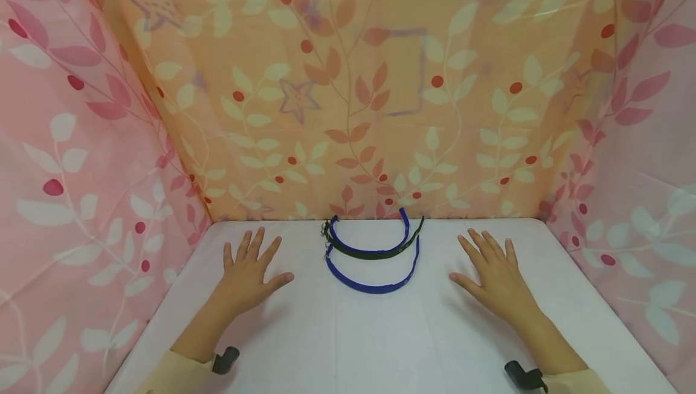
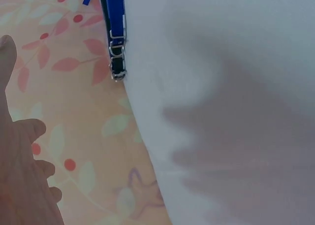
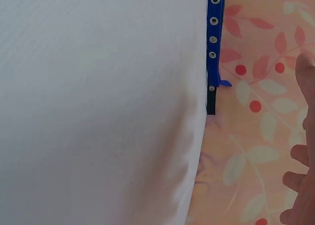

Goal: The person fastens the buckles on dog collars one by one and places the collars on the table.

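Note:
Three buckled collars lie curved in a group on the table's far middle. The front one is a blue collar (image 1: 375, 289). Behind it curves a dark green collar (image 1: 365, 255), partly overlapping a second blue collar (image 1: 406, 228). Metal buckles (image 2: 117, 50) show at their left ends in the left wrist view. Eyelets (image 3: 213, 21) line the other end in the right wrist view. My left hand (image 1: 246, 274) hovers left of the collars, fingers spread, holding nothing. To their right, my right hand (image 1: 496, 279) is likewise spread and bare, apart from them.
A white table (image 1: 375, 345) carries the collars, and hand shadows fall on it. Leaf-patterned cloth walls rise around it: an orange back wall (image 1: 348, 110), a pink left wall (image 1: 109, 213) and a pink right wall (image 1: 641, 200).

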The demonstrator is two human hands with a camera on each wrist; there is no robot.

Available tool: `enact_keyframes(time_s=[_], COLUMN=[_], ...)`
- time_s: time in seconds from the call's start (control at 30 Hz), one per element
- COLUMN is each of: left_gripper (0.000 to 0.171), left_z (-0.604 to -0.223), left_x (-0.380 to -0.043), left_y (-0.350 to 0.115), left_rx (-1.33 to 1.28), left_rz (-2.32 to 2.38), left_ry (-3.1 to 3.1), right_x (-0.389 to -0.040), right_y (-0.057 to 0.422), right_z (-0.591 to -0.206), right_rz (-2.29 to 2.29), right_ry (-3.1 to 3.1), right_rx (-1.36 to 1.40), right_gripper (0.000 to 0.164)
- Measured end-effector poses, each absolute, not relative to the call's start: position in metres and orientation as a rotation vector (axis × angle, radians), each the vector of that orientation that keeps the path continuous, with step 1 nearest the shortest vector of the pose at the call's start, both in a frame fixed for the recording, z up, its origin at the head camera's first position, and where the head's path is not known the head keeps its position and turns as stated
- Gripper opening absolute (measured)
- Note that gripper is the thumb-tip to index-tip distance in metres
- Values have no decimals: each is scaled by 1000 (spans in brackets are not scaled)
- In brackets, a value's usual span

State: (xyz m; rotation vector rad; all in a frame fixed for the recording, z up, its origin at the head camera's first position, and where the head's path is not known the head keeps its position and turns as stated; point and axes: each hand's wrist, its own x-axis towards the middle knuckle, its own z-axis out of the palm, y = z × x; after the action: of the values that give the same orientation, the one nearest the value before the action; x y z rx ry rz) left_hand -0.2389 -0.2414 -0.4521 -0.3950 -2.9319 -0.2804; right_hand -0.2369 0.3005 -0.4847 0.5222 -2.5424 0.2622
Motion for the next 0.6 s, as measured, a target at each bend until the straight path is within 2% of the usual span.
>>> enact_keyframes(time_s=[0.6], left_gripper=[99], left_z=[-472], left_x=[-273], left_y=[-208], left_rx=[-356], left_rz=[-557], left_ry=[-3009], right_x=[-269], right_y=[278], right_z=[-494], right_rz=[772], right_ry=[-2674], right_rx=[399], right_gripper=[80])
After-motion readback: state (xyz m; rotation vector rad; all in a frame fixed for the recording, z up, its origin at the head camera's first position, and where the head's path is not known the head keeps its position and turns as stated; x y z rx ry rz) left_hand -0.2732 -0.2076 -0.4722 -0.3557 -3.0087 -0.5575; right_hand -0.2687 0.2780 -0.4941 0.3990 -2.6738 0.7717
